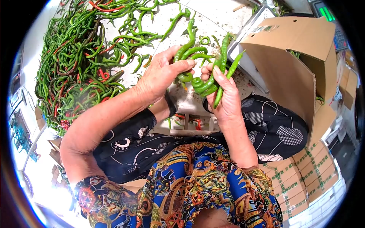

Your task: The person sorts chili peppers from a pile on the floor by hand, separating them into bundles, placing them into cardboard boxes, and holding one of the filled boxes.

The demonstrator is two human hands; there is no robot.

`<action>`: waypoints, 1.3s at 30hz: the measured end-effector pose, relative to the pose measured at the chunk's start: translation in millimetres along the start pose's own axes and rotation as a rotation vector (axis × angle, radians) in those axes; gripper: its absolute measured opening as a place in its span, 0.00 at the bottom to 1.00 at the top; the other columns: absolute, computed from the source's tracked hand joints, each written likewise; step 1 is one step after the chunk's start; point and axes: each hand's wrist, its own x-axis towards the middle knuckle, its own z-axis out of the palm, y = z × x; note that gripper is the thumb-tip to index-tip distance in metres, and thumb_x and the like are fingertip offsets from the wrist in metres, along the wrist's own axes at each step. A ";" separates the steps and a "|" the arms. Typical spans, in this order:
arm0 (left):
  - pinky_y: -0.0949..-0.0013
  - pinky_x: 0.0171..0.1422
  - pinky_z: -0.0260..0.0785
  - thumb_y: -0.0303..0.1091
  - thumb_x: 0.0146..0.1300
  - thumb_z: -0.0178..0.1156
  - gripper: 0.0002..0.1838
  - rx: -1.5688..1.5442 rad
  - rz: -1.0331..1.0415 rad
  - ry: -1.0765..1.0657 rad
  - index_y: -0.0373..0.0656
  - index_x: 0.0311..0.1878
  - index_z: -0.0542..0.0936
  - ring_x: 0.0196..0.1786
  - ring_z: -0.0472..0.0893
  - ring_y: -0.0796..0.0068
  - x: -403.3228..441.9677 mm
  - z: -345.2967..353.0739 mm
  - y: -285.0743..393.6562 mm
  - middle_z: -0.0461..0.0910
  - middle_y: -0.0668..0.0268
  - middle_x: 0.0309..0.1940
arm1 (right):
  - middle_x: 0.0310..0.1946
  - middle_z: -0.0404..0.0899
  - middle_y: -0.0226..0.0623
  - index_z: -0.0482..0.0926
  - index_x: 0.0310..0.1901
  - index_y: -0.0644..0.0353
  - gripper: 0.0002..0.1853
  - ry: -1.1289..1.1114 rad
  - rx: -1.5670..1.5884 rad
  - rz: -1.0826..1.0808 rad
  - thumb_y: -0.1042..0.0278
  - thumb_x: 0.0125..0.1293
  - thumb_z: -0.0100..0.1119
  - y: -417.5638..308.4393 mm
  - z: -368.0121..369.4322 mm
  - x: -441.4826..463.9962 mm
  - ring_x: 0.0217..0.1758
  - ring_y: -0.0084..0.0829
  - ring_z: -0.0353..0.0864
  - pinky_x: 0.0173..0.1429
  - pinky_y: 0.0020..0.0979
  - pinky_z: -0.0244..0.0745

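Observation:
Several long green peppers (187, 48) are gripped in my left hand (162, 72), with their curved ends sticking out past the fingers. My right hand (227, 91) holds more green peppers (223, 51), some straight and one curled into a coil (199, 84). The two hands are close together in front of the body, fingers wrapped round the peppers. A large heap of green peppers (72, 57) with some red ones lies on the floor beside my left arm.
Loose peppers (142, 22) are scattered on the pale tiled floor (205, 19). An open cardboard box (283, 57) stands at the right. A small plastic stool or crate (190, 132) sits between the legs. Stacked printed cartons (304, 174) are at the lower right.

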 end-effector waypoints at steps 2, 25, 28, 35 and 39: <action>0.71 0.55 0.70 0.32 0.63 0.59 0.19 0.131 0.129 -0.057 0.35 0.55 0.75 0.44 0.78 0.78 -1.6 5.3 0.3 0.80 0.67 0.43 | 0.41 0.80 0.38 0.75 0.50 0.67 0.13 0.057 -0.107 -0.021 0.70 0.68 0.57 4.5 -0.5 3.6 0.43 0.26 0.80 0.52 0.28 0.76; 0.47 0.42 0.72 0.33 0.56 0.56 0.10 1.071 0.366 0.530 0.42 0.40 0.77 0.38 0.80 0.43 197.4 -105.4 -110.3 0.81 0.50 0.32 | 0.30 0.80 0.33 0.77 0.41 0.62 0.12 0.375 -0.336 0.074 0.73 0.56 0.67 50.6 -79.2 51.0 0.31 0.24 0.79 0.36 0.24 0.70; 0.46 0.42 0.72 0.36 0.56 0.57 0.11 1.001 0.348 0.304 0.42 0.40 0.77 0.38 0.80 0.45 149.6 -116.5 -105.4 0.80 0.49 0.32 | 0.31 0.81 0.35 0.78 0.40 0.64 0.12 0.356 -0.274 0.099 0.72 0.56 0.67 59.1 -88.7 54.9 0.32 0.25 0.80 0.34 0.23 0.73; 0.50 0.46 0.72 0.42 0.50 0.66 0.17 1.250 0.000 0.479 0.38 0.36 0.77 0.39 0.80 0.45 87.9 -118.3 -176.4 0.79 0.48 0.33 | 0.31 0.80 0.34 0.77 0.40 0.62 0.11 0.253 -0.320 0.179 0.72 0.57 0.67 67.6 -93.7 59.8 0.32 0.24 0.79 0.34 0.23 0.70; 0.55 0.45 0.71 0.40 0.51 0.64 0.14 1.011 0.047 0.342 0.40 0.36 0.77 0.37 0.80 0.50 90.5 -127.8 -173.0 0.78 0.52 0.27 | 0.31 0.80 0.33 0.77 0.41 0.61 0.12 0.269 -0.340 0.166 0.71 0.57 0.67 68.6 -82.5 55.6 0.33 0.24 0.79 0.35 0.23 0.70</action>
